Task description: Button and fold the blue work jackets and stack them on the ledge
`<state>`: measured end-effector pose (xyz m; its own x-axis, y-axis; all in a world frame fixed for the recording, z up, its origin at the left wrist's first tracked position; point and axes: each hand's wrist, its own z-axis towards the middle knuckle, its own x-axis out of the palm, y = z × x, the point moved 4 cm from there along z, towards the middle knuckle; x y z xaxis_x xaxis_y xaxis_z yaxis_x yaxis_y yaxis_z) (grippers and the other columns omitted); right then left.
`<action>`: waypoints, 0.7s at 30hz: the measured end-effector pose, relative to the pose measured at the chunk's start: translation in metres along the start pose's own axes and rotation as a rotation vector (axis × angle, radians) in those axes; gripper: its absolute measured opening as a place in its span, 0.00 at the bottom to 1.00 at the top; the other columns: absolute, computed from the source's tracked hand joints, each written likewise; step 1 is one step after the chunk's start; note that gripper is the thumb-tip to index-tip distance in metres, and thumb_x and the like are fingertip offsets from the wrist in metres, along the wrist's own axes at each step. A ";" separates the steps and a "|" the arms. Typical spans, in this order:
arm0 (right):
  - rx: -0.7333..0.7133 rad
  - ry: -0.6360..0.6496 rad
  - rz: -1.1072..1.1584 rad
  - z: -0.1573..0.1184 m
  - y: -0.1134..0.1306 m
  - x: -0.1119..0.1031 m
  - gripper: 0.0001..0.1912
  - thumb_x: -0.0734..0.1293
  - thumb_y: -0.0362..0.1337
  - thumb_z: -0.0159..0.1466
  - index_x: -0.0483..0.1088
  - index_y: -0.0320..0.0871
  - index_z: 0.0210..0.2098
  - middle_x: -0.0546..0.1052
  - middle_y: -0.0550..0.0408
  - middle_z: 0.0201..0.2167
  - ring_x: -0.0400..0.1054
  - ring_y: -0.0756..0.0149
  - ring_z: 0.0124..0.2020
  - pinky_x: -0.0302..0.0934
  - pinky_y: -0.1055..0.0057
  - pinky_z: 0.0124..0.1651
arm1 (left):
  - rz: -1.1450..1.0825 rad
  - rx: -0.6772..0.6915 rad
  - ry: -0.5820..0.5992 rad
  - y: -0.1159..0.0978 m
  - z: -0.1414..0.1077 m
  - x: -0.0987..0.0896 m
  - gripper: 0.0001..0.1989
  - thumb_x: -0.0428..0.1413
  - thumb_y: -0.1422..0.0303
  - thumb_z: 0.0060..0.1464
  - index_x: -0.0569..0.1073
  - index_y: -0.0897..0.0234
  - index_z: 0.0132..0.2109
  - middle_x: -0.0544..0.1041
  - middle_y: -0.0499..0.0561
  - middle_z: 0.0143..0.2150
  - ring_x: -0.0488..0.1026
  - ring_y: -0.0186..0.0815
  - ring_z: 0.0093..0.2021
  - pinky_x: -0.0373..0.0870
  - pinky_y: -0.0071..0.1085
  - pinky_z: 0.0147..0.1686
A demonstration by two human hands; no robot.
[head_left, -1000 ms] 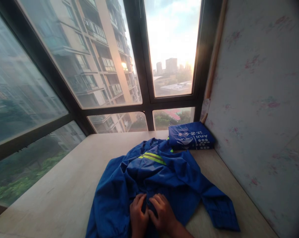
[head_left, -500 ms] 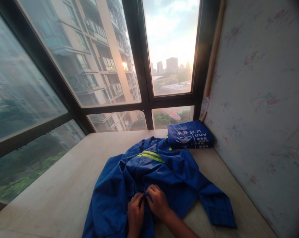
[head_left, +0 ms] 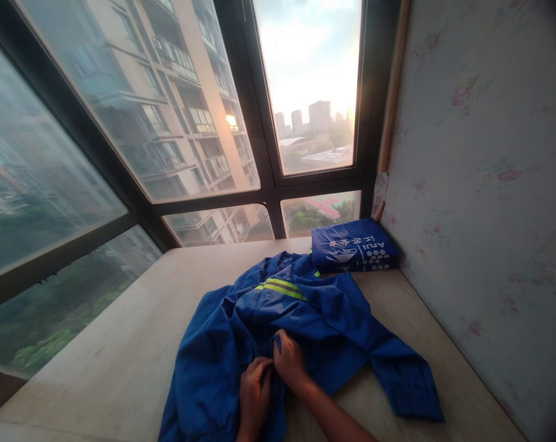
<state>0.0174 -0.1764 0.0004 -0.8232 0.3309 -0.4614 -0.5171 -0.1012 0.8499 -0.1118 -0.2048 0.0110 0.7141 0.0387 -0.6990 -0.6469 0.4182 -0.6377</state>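
A blue jacket with yellow-green reflective stripes lies spread and wrinkled on the pale sill, its collar toward the window and one sleeve stretched to the right. My left hand is closed on the jacket's front near the lower middle. Right beside it, slightly higher, my right hand pinches a fold of the same blue cloth, a bit of which shows above its fingers. The hands almost touch; their fingertips hide the exact spot being gripped.
A folded blue packet with white print sits at the back right, against the jacket's collar side. The stone sill extends left. Dark-framed windows stand behind, and a flowered wall rises on the right.
My right hand has moved a little up and away from me along the jacket's front, while my left hand stays low beside it. The view has shifted slightly.
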 end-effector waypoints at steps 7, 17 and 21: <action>0.077 -0.099 0.167 0.017 -0.034 -0.047 0.17 0.55 0.32 0.61 0.75 0.40 0.39 0.81 0.47 0.39 0.75 0.59 0.41 0.67 0.68 0.47 | 0.359 0.117 0.036 0.004 -0.018 -0.023 0.20 0.46 0.80 0.56 0.79 0.57 0.42 0.79 0.53 0.41 0.76 0.41 0.39 0.74 0.36 0.39; -0.284 0.070 -0.065 -0.005 0.015 -0.077 0.16 0.61 0.26 0.54 0.74 0.45 0.38 0.77 0.50 0.39 0.67 0.56 0.45 0.58 0.62 0.52 | 0.391 -0.006 0.144 0.002 -0.019 -0.068 0.14 0.56 0.69 0.54 0.79 0.56 0.47 0.78 0.55 0.49 0.73 0.47 0.52 0.72 0.46 0.52; -0.447 0.217 -0.237 -0.016 0.040 -0.043 0.15 0.63 0.30 0.61 0.72 0.46 0.46 0.75 0.50 0.43 0.66 0.57 0.45 0.58 0.63 0.50 | 0.234 -0.015 -0.030 -0.003 0.011 -0.037 0.17 0.50 0.69 0.58 0.75 0.59 0.52 0.76 0.57 0.54 0.73 0.45 0.55 0.70 0.48 0.56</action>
<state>0.0282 -0.2100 0.0500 -0.6769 0.1971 -0.7092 -0.7047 -0.4518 0.5470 -0.1332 -0.1976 0.0418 0.5513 0.1601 -0.8188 -0.7997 0.3811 -0.4639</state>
